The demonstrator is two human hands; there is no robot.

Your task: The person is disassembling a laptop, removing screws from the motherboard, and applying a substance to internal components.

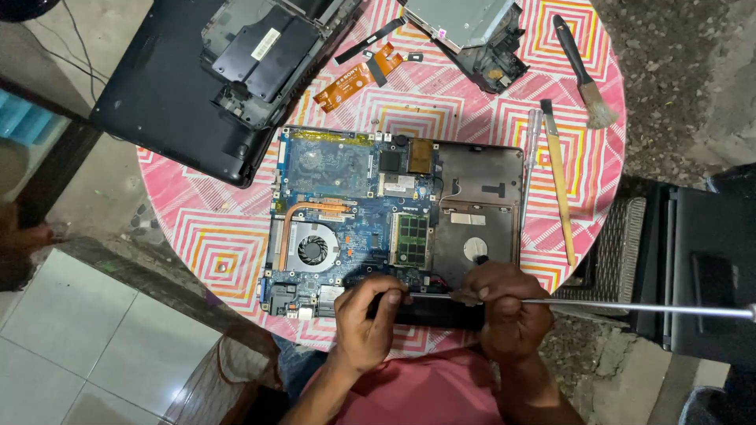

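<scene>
Laptop base [394, 212]: lies opened, centre frame, so I reach its near edge.
Left hand [370, 315]: clamped on black bar [433, 311], steadying it.
Right hand [504, 311]: closed around long metal rod [630, 307].

- An opened laptop base [394, 212] lies at the middle of the round table [213, 252], reaching its near edge.
- Both hands, left hand [370, 319] and right hand [508, 311], sit at that near edge on a long bar [429, 311].
- A laptop lid [181, 86] overhangs the far left edge.
- A drive [465, 27] lies at the far edge.
- Two brushes [561, 181] lie along the right edge.
</scene>
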